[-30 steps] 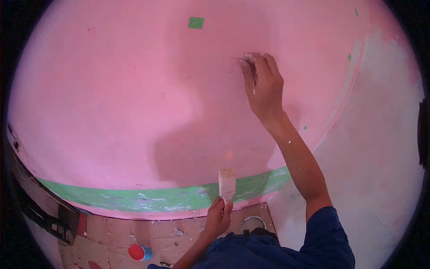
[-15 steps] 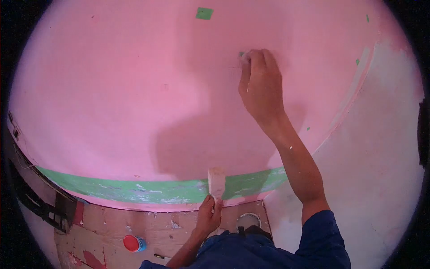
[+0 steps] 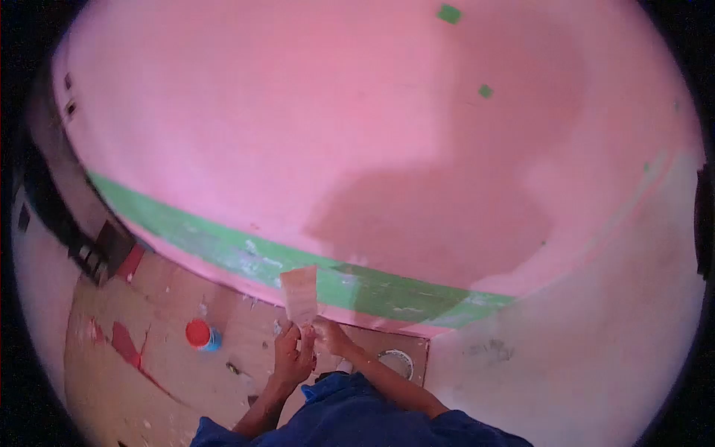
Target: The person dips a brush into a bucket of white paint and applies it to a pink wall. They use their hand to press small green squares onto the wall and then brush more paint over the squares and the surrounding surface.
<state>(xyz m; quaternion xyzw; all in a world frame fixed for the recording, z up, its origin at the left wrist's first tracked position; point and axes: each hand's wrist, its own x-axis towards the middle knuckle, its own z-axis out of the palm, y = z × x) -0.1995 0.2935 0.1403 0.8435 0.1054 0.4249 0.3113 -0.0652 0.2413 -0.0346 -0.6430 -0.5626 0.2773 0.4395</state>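
My left hand (image 3: 293, 356) is closed around the lower end of a putty knife (image 3: 300, 292), whose broad, pale, smeared blade points up toward the wall. Right beside it, my right hand (image 3: 333, 339) is drawn in close to the base of the blade. Its fingers are closed, and what they hold is too small and blurred to make out. Ahead stands a pink wall (image 3: 261, 112) with a small green patch (image 3: 485, 91) and a larger green patch (image 3: 449, 13) higher up. My shadow falls across its right part.
A green band (image 3: 201, 231) with whitish marks runs along the wall's foot. On the brown floor (image 3: 171, 298) stand a red-topped blue tub (image 3: 199, 335) and, near my feet, a round whitish bucket (image 3: 396, 363). A pale side wall (image 3: 551, 357) meets the pink one at right.
My right hand has left the small green patch on the wall and come down beside my left hand and the putty knife. The view has turned, shifting the wall patches to the right.
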